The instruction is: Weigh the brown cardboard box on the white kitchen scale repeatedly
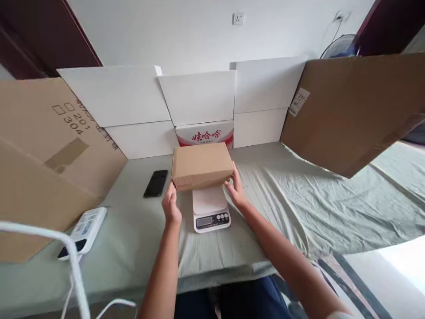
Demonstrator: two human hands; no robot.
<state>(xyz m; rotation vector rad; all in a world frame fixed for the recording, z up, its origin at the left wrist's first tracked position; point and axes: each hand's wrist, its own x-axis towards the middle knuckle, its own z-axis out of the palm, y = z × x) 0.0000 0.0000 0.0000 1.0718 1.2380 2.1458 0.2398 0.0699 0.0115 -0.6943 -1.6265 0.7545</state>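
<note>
A closed brown cardboard box [201,166] is held over the back of a small white digital scale [211,210]; whether it rests on the scale's platform I cannot tell. My left hand [171,205] grips the box's near left corner. My right hand [236,186] holds its right side. The scale's display and buttons face me, below the box.
A black phone [156,183] lies left of the box. A white device [85,230] sits at the near left. Large brown cardboard sheets [49,155] [355,110] lean at both sides, white cartons [199,99] line the back. The table wears a pale green cloth [299,199].
</note>
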